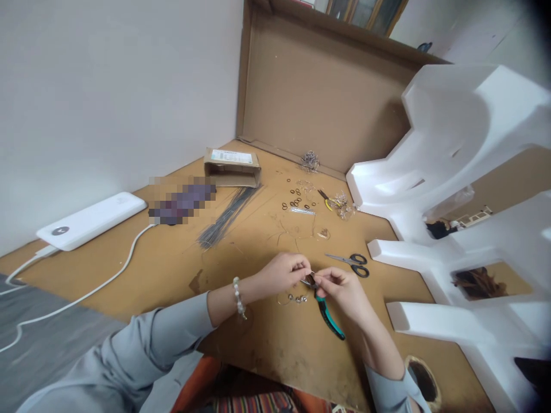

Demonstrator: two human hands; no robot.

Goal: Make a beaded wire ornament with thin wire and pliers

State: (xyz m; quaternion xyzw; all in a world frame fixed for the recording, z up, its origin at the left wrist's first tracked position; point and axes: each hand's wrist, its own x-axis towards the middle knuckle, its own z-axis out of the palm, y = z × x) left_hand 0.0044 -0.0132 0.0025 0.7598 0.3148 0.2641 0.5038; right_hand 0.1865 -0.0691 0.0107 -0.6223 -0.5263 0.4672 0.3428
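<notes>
Grey sleeves (pixel 172 324) lie closest to the camera, turned back along the forearms, probably to keep cloth off such fine work. Over the desk (pixel 275 350), the left hand (pixel 284 272) and right hand (pixel 345 291) almost meet, fingers of each pinched together on one thin wire (pixel 313 272) between them; holding it from both sides seems meant to steady so slight a piece. Teal-handled pliers (pixel 330 320) lie beneath the right hand, handles toward the person, as if kept within reach; their head is partly hidden, so I cannot tell whether any finger touches it. Just left of them rests a cluster of silvery beads (pixel 298 299). Scissors (pixel 359 265) sit beyond the right hand, loops rightward, convenient for that side. Farther off, grey wires (pixel 226 223) lie bundled lengthwise before a cardboard box (pixel 232 165), perhaps so strands draw out singly.
</notes>
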